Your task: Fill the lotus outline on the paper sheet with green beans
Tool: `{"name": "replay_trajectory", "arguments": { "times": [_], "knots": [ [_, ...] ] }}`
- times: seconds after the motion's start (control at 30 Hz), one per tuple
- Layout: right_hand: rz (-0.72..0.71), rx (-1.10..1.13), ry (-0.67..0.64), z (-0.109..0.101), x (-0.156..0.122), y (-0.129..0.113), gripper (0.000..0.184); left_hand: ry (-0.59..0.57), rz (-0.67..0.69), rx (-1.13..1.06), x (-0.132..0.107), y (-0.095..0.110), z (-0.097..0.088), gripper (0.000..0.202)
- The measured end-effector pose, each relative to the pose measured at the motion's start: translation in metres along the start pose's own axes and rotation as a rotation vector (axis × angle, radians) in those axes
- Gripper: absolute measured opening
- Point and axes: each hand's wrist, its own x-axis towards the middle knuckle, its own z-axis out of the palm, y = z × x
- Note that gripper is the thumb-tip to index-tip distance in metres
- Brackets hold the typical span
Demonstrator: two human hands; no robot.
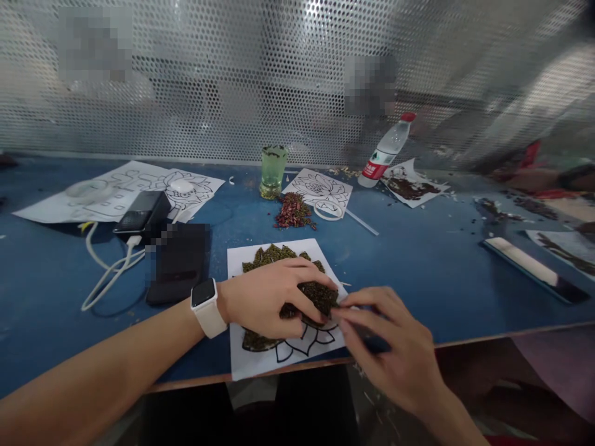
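Note:
A sheet of white paper [239, 365] with a black-outlined lotus drawing lies at the table's front edge. Dark green seeds or grains [261, 342] cover much of the drawing, while the lower petals show bare paper. Across the sheet rests my left hand [267, 297], a white watch on its wrist, palm down with fingers spread over the grains. At the sheet's right edge my right hand [390, 344] is closed in a pinch, thumb and fingertips together beside the dark grains. What sits between those fingertips is too small to make out.
Beyond the sheet are a loose pile of reddish and green grains [294, 212], a glass of greenish liquid [273, 170], a tape roll [329, 210] and a bottle [385, 152]. Left lie a black phone [179, 263] and a cable [90, 297]; right, another phone [534, 266]. A perforated screen [209, 105] stands behind.

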Motion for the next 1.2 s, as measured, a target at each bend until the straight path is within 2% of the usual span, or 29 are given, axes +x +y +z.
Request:
{"name": "replay_trajectory", "arguments": {
  "times": [0.13,0.2,0.23,0.33,0.4,0.53,0.67,0.8,1.07,1.2],
  "knots": [
    [0.032,-0.048,0.012,-0.014,0.037,0.019,0.013,-0.016,0.008,-0.008,0.0,0.002,0.001,0.041],
    [0.046,-0.072,-0.039,-0.016,0.061,0.035,0.012,-0.036,-0.016,-0.021,-0.002,0.001,0.004,0.049],
    [0.055,-0.095,-0.093,-0.015,0.074,0.045,0.013,-0.056,-0.034,-0.015,-0.004,0.0,0.006,0.06],
    [0.086,-0.181,-0.317,-0.003,0.118,0.079,0.025,-0.151,-0.094,0.021,-0.009,-0.003,0.008,0.1],
    [0.114,-0.189,-0.489,0.01,0.146,0.1,0.027,-0.211,-0.124,0.013,-0.011,-0.002,0.006,0.104],
    [0.055,-0.188,-0.56,0.035,0.181,0.128,0.021,-0.23,-0.153,-0.014,-0.012,0.0,-0.003,0.106],
    [0.001,-0.193,-0.555,0.051,0.179,0.139,0.021,-0.251,-0.192,-0.006,-0.014,-0.001,-0.006,0.111],
    [0.009,-0.201,-0.515,0.058,0.169,0.143,0.025,-0.251,-0.241,0.05,-0.016,-0.001,-0.006,0.119],
    [0.075,-0.191,-0.422,0.067,0.168,0.148,0.018,-0.357,-0.309,0.041,-0.003,0.016,-0.008,0.11],
    [0.076,-0.197,-0.404,0.073,0.168,0.15,0.018,-0.361,-0.365,0.095,-0.002,0.017,-0.005,0.106]
  ]
}}
